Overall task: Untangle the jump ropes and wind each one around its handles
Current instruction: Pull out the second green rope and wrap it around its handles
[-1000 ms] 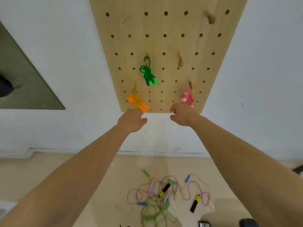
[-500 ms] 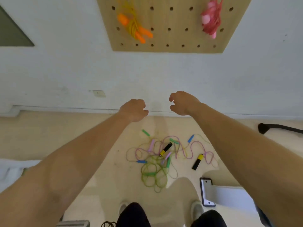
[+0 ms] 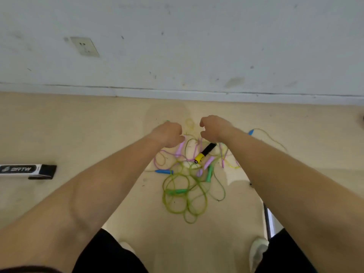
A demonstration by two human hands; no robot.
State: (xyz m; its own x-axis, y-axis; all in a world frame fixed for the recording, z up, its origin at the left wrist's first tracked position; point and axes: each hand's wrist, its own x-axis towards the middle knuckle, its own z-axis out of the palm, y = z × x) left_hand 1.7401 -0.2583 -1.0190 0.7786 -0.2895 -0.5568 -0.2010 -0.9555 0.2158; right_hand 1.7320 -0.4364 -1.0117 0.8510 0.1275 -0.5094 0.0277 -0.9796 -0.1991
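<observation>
**Both hands empty above the tangle**

Two bare forearms reach in from the lower corners and converge over the floor (image 3: 78, 134). The left hand (image 3: 167, 134) shows its back, with the fingers folded under in a loose fist that holds nothing. The right hand (image 3: 215, 128), just beside it, has fingers and thumb curled with a small gap between them, and it is empty as well.

The tangle of jump ropes (image 3: 185, 194) lies on the floor below the knuckles, short of the skirting board (image 3: 137, 92) at the floor's far edge. From left to right it shows:
- a blue handle (image 3: 163, 171) at its left rim
- a green handle (image 3: 176, 192) among yellow-green loops
- a pink handle (image 3: 180, 149) whose top end runs behind the left hand
- a black-and-yellow handle (image 3: 205, 152) angled toward the right wrist
- a second blue handle (image 3: 250, 132) beyond the right forearm

No finger is seen gripping any of them.

The right forearm covers the tangle's right side. The cords are blurred, so I cannot tell which cord belongs to which handle. At the floor's left edge a black-and-white bar (image 3: 27, 171) is cut off by the frame, and a white shoe (image 3: 259, 251) shows near the lower right.
</observation>
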